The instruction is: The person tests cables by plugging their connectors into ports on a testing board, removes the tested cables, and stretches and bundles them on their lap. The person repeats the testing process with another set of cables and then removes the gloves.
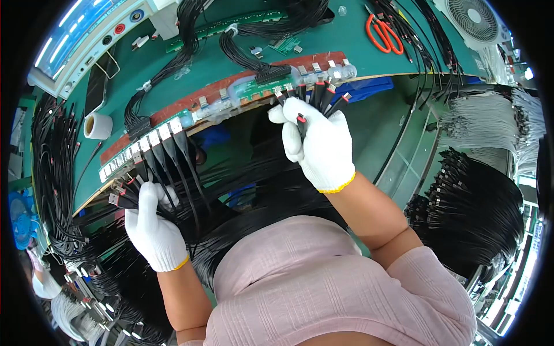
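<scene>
Gripped by the left hand [151,230] are USB plugs [114,199], by the right hand [323,141] slim cable connectors [328,98], both beside the near edge of the desk [346,36]; seated plugs [165,132] could be pulled askew by snagged cables [271,190].

Up top, red-handled scissors [384,34] lie on the green tabletop [346,55], near a white fan [474,16] at the corner. Over on the left, a white tape roll [98,126] sits beside a dark phone-like slab [99,83], just below a pale instrument box [95,46].
</scene>
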### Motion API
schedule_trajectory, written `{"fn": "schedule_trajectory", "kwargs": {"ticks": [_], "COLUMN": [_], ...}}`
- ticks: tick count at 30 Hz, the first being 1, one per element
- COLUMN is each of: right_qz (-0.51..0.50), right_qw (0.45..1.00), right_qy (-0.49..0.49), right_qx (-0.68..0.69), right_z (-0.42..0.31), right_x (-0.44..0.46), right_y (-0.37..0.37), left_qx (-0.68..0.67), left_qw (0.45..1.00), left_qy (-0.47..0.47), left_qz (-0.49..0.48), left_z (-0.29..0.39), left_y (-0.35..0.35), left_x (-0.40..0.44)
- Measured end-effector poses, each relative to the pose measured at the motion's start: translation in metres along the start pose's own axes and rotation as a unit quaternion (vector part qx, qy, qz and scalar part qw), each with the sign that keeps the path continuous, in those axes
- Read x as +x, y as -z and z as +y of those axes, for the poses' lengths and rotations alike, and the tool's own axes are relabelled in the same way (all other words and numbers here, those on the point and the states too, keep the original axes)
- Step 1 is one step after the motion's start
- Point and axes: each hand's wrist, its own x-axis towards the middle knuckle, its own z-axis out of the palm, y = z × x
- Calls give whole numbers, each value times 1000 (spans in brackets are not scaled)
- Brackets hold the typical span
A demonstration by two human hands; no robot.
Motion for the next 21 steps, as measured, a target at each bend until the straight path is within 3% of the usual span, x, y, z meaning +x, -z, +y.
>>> {"fn": "schedule_trajectory", "kwargs": {"ticks": [4, 7, 12, 16, 17, 21], "right_qz": [-22, -23, 4, -17, -29, -10], "right_qw": [999, 999, 999, 999, 999, 999], "right_qy": [11, -12, 31, 39, 25, 6], "right_qx": [-26, -48, 4, 1, -6, -33], "right_z": [-2, -7, 3, 3, 0, 5], "right_x": [-2, -6, -10, -8, -9, -12], "right_y": [5, 8, 17, 14, 18, 21], "left_qx": [40, -9, -69, 4, 51, -26], "left_qw": [999, 1000, 997, 1000, 997, 997], "left_qy": [-14, 13, 17, 1, -5, 33], "left_qz": [-23, -14, -30, -14, -54, -62], "left_z": [-7, -7, -5, 1, -5, -9], "left_y": [11, 9, 6, -6, 9, 26], "left_x": [1, 5, 10, 7, 11, 19]}}
